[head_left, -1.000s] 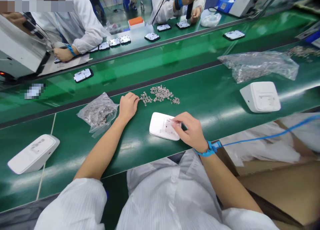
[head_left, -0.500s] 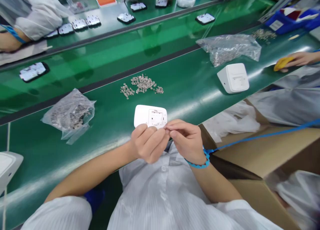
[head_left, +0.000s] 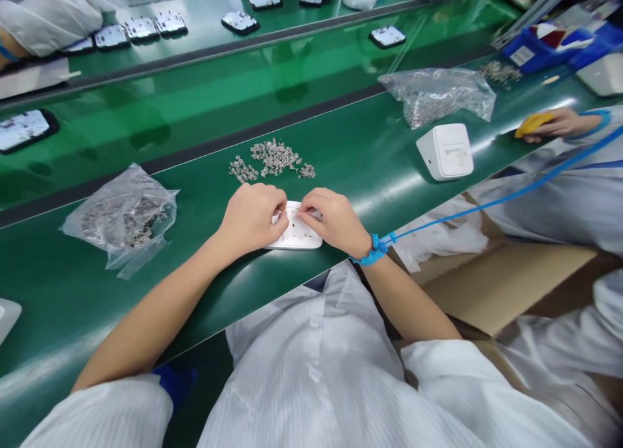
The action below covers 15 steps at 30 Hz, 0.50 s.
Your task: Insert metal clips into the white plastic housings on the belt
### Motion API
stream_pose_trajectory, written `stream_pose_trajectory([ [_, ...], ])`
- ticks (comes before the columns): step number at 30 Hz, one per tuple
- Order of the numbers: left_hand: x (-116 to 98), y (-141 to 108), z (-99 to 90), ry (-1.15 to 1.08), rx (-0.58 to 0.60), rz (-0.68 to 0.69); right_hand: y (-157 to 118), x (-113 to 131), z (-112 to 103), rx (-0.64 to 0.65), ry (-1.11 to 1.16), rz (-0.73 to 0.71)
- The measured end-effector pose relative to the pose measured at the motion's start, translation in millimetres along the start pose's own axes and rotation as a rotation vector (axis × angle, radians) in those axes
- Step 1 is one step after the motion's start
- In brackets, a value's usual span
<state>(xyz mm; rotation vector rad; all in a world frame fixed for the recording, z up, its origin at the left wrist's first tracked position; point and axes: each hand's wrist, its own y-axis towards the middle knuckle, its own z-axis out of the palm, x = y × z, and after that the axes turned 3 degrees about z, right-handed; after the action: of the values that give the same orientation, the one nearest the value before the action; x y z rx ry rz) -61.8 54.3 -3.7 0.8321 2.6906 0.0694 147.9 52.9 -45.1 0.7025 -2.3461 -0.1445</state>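
Note:
A white plastic device housing (head_left: 302, 242) lies on the green work surface in front of me, its recessed side up. My left hand (head_left: 256, 215) covers its left end, thumb and fingers pinched together over it. My right hand (head_left: 335, 221), with a blue wrist strap (head_left: 372, 252), is at its right end, fingertips pinched above the recess. Whatever either pinch holds is hidden or too small to make out. Just beyond the hands is a loose heap of small metal parts (head_left: 275, 157).
To the left lies a clear bag of metal parts (head_left: 119, 217); another bag (head_left: 440, 96) is at the right, behind a white housing (head_left: 446, 152). A co-worker's hand (head_left: 559, 123) holds something yellow. The strap's blue cord (head_left: 467, 208) runs right, above a cardboard box (head_left: 511, 279).
Both hands have moved forward from the surface's near edge onto the device housing. Their fingertips, together before, are now apart, one hand over each end. The camera view has shifted slightly.

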Motion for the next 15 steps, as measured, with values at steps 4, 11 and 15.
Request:
stream_pose_trajectory([
  [4, -1, 0, 4.2, 0.012, 0.014, 0.023, 4, 2, 2, 0.022, -0.032, -0.002],
  [11, 2, 3, 1.4, -0.074, 0.052, 0.018, 24, 2, -9, 0.176, -0.128, 0.11],
  [15, -3, 8, 1.6, -0.084, 0.055, -0.063, 28, -7, -7, 0.166, -0.027, 0.141],
])
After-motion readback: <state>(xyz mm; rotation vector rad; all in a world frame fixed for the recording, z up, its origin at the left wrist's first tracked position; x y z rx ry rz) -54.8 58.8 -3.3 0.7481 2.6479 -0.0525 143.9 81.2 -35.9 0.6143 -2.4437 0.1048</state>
